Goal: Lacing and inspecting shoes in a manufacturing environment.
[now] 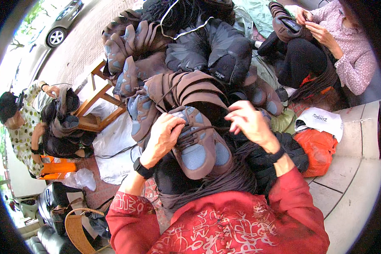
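Red sleeves (224, 224) framed a brown shoe (199, 148) at centre; left hand (167, 135) gripped its side to steady it, right hand (247, 120) pinched its lace (207, 128) taut.

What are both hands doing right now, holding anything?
Left hand: closed on the side of the brown shoe in the lap.
Right hand: fingers curled, pinching the shoe's dark lace near the tongue.

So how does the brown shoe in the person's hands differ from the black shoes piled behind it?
The brown shoe with blue-grey mesh panels sits on the lap, held by the left hand while the right hand pulls its lace. The black padded shoes lie untouched on the heap, all dark. Both share the same chunky shape.
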Demonstrator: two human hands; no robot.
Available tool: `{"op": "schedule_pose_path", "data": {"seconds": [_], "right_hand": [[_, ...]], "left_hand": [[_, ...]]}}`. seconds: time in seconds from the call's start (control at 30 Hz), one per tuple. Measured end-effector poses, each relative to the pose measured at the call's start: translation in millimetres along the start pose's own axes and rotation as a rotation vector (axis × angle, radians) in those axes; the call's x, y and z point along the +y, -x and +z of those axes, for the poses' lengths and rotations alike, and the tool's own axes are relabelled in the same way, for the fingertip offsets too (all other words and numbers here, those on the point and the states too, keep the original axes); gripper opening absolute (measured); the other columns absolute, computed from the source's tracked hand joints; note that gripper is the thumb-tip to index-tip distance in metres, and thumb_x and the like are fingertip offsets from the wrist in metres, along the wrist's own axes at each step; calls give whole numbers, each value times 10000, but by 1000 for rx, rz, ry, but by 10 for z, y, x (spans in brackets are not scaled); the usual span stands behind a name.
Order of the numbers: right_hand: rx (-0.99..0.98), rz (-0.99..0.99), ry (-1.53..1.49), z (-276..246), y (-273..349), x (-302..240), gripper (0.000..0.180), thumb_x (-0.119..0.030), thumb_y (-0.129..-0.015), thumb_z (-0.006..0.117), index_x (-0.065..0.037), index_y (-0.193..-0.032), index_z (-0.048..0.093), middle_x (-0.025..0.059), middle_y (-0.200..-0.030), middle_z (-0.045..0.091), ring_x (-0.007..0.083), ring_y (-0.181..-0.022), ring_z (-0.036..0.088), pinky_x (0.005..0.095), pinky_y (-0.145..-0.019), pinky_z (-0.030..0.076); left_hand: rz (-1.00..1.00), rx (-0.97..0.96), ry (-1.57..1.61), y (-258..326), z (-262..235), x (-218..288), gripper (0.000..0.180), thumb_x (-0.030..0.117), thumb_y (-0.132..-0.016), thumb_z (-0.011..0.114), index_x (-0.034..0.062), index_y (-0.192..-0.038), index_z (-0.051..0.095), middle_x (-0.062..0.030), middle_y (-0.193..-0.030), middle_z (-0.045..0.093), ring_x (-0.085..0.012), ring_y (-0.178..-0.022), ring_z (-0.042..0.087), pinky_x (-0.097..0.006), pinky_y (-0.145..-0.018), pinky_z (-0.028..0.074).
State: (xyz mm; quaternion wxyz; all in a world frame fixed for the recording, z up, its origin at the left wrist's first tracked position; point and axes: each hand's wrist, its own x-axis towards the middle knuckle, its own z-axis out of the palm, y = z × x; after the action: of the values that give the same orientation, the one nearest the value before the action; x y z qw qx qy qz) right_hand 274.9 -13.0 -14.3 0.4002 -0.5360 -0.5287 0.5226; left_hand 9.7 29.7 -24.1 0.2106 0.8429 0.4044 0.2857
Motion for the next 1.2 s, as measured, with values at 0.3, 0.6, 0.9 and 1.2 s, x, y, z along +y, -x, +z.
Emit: {"op": "schedule_pose_path", "data": {"seconds": [0.3,0.6,0.9,1.2], "right_hand": [[-169,-350,439,544,-322,65,137,-99,-732,637,-9,-836,634,105,-713,595,189,-655,579,298,-601,452],[-255,-158,463,518,-339,10,146,-183,-738,597,-39,-751,619,125,-677,613,250,-631,610,347,-585,459],[-353,0,387,522,-389,0,156,-172,-715,588,-17,-734,582,108,-627,578,197,-582,569,324,-557,434],[-328,-1,284,570,-452,83,172,-165,-695,592,1,-679,552,97,-571,532,147,-533,502,313,-528,412]], "left_hand": [[4,-251,131,-183,-11,-135,104,106,-683,642,54,-769,613,-104,-702,536,-272,-706,542,-345,-627,430],[2,-217,155,-148,67,-199,93,143,-671,662,71,-723,635,-82,-678,535,-255,-694,542,-345,-616,430],[-126,-317,266,-146,92,-240,130,162,-661,672,82,-762,658,-83,-725,545,-252,-757,545,-338,-696,437],[-202,-360,423,-202,34,-250,137,130,-670,659,58,-785,667,-84,-696,560,-221,-710,556,-311,-663,438]]}}
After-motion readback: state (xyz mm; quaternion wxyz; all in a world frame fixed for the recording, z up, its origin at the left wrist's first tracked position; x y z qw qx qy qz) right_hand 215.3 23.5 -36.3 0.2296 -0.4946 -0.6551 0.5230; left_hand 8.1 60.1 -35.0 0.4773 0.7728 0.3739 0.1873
